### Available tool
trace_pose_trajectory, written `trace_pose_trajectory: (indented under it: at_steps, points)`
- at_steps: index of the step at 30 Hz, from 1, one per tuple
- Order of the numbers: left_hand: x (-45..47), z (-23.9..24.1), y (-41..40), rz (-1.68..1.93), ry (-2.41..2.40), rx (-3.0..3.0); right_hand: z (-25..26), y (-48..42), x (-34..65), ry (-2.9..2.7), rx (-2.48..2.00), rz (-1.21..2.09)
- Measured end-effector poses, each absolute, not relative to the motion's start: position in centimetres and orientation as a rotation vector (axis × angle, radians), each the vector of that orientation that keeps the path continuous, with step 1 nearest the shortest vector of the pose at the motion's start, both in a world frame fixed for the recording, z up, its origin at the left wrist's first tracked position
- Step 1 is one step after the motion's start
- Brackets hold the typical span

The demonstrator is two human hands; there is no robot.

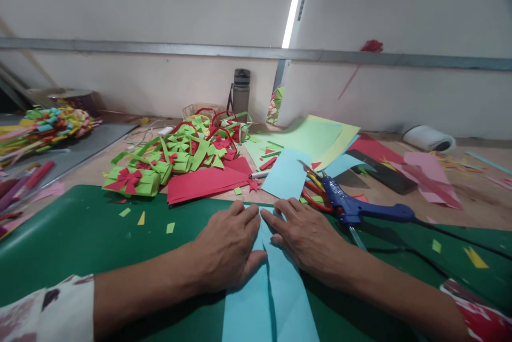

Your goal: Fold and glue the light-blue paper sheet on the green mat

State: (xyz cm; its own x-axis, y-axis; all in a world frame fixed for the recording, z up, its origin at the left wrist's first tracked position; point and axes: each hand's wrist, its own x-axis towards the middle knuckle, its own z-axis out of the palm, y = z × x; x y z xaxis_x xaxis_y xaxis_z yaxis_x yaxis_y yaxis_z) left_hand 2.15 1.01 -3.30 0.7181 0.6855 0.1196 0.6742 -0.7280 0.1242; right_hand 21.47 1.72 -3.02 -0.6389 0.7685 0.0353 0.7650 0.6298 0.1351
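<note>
A light blue sheet of paper lies on the green cutting mat in front of me, with a crease running down its middle. My left hand rests flat on the sheet's far left part, fingers stretched toward the centre fold. My right hand presses on the far right part, fingers pointing left and nearly meeting the left fingertips. Neither hand holds anything; both press the paper down.
A blue glue gun and red-handled scissors lie right of my hands. A second blue sheet, red paper, green paper bows, a grey bottle, coloured strips and a paper roll crowd the table.
</note>
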Motion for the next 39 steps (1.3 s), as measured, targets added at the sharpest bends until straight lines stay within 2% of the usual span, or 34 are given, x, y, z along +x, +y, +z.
trace_pose_trajectory:
  at_steps: [8, 30, 39]
  points:
    - [2.0, -3.9, 1.5, 0.338, 1.189, 2.772, -2.5, 1.9, 21.3, 2.788, 1.328, 0.135]
    - [1.8, -4.2, 2.2, 0.412, 1.198, 2.852, -2.7, 2.0, 22.1, 2.833, 1.173, 0.260]
    - [1.0, -4.3, 2.3, 0.583, 1.060, 2.789, -2.6, 0.9, 22.7, 2.983, 1.214, 0.016]
